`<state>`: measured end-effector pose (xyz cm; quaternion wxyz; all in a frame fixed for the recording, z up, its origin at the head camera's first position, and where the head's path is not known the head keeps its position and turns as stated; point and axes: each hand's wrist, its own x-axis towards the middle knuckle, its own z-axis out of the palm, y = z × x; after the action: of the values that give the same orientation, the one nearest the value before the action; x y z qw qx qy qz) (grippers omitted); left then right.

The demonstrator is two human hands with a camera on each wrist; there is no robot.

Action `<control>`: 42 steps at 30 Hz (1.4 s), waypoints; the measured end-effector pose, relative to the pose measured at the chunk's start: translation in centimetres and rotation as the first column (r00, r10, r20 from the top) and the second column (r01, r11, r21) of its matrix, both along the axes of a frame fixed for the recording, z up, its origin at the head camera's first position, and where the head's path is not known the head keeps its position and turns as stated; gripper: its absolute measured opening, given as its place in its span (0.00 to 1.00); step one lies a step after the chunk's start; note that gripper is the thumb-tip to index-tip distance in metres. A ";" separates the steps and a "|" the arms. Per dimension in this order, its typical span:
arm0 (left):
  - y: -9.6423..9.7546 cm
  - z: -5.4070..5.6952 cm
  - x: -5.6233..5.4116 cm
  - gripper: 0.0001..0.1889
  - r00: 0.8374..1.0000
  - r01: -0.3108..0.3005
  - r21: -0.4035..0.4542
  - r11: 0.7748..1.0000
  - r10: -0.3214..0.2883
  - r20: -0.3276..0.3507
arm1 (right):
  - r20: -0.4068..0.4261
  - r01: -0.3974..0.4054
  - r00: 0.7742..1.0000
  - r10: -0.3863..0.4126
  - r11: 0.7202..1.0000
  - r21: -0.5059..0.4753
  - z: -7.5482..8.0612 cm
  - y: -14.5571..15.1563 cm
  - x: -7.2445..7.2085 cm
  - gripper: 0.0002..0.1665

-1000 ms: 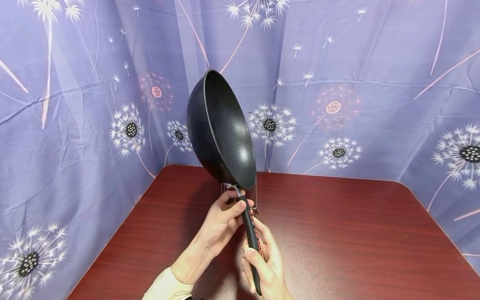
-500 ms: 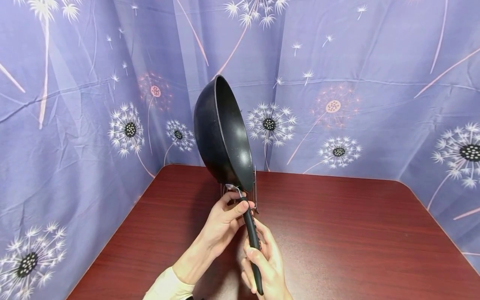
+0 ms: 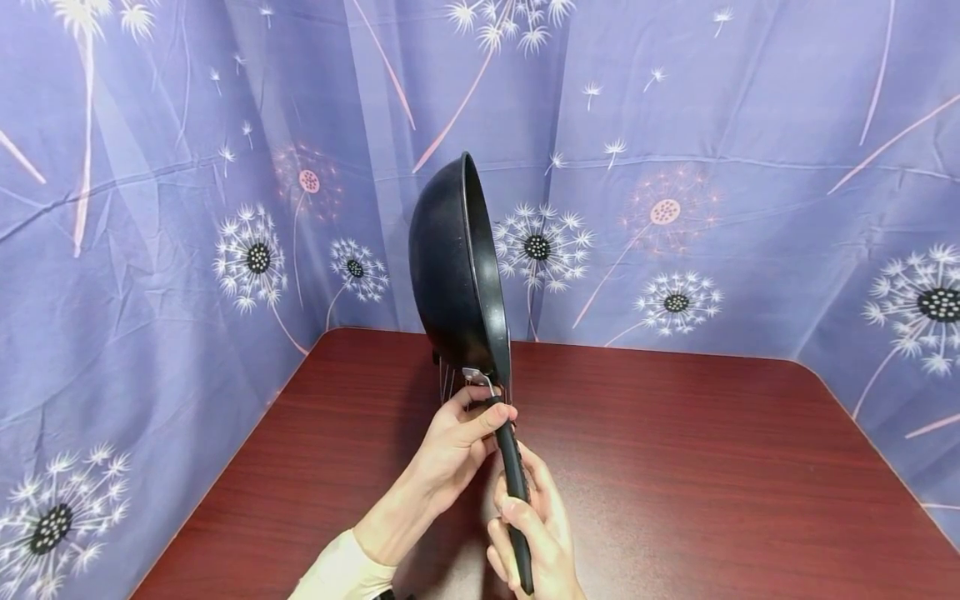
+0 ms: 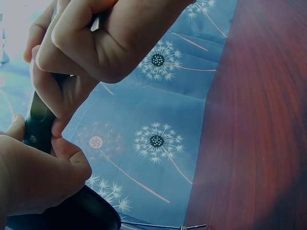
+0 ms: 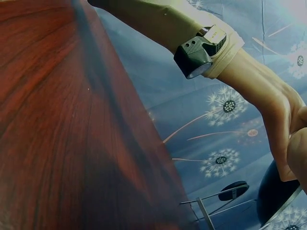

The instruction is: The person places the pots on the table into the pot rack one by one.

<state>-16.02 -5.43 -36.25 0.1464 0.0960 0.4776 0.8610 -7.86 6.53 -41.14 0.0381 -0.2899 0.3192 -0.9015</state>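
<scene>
A deep black wok (image 3: 450, 258) is raised on its side, base to the left and hollow to the right. Its black handle (image 3: 514, 475) slants down toward the person. The left hand (image 3: 457, 446) pinches the handle just below its metal bracket (image 3: 476, 377), thumb lying across it. Lower down, the right hand (image 3: 540, 533) grips near the handle's end, thumb on top. In the left wrist view the left hand (image 4: 43, 175) sits close to the wok's dark body (image 4: 91, 211). A wire rack (image 5: 206, 213) stands behind the hands, mostly hidden by the wok.
The reddish-brown table (image 3: 675, 475) extends to the right and left of the hands. Purple cloth (image 3: 750, 100) with dandelion prints hangs along the back and sides. A black oval piece (image 5: 233, 190) is on the rack. A dark device (image 5: 194, 55) is strapped at the left sleeve.
The wok has swung to the right and turned, so more of its outside and less of its hollow shows. Both hands keep their hold and shift slightly right.
</scene>
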 end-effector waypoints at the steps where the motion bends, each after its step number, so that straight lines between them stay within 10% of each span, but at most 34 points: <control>1: 0.1 0.0 0.0 0.15 1.000 0.002 -0.002 1.000 -0.002 -0.001 | 0.001 -0.003 1.000 0.003 1.000 -0.004 0.0 0.1 0.0 0.35; 42: 1.4 -0.6 0.0 0.20 1.000 0.005 -0.086 0.996 -0.008 -0.030 | 0.025 0.009 1.000 -0.009 1.000 -0.013 -0.4 0.9 0.5 0.34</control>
<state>-16.00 -4.07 -36.84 0.1458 0.1044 0.5159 0.8377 -7.32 7.44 -41.57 0.0361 -0.2772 0.3141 -0.9073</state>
